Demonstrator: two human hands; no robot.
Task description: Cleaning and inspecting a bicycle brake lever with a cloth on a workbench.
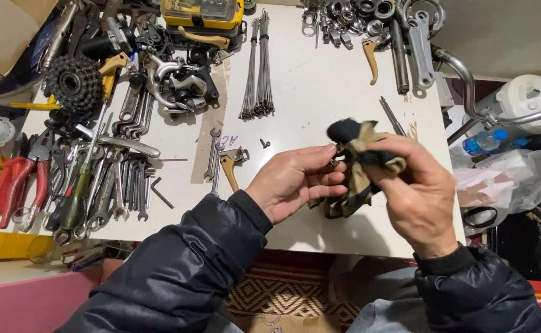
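My left hand (pixel 295 182) pinches a small metal part (pixel 334 161) between thumb and fingertips, just above the white table (pixel 310 80). My right hand (pixel 415 194) grips a dark blue and tan rag (pixel 360 151), bunched against that small part. The rag hangs down between both hands and hides most of the part. Both sleeves are black and padded.
Wrenches (pixel 122 185), red-handled pliers (pixel 17 182) and a bike cassette (pixel 73 83) crowd the table's left. A bundle of spokes (pixel 258 68) lies in the middle, with brake levers and metal parts (pixel 369 24) at the back. A handlebar (pixel 468 80) and plastic bottles (pixel 486 142) are to the right.
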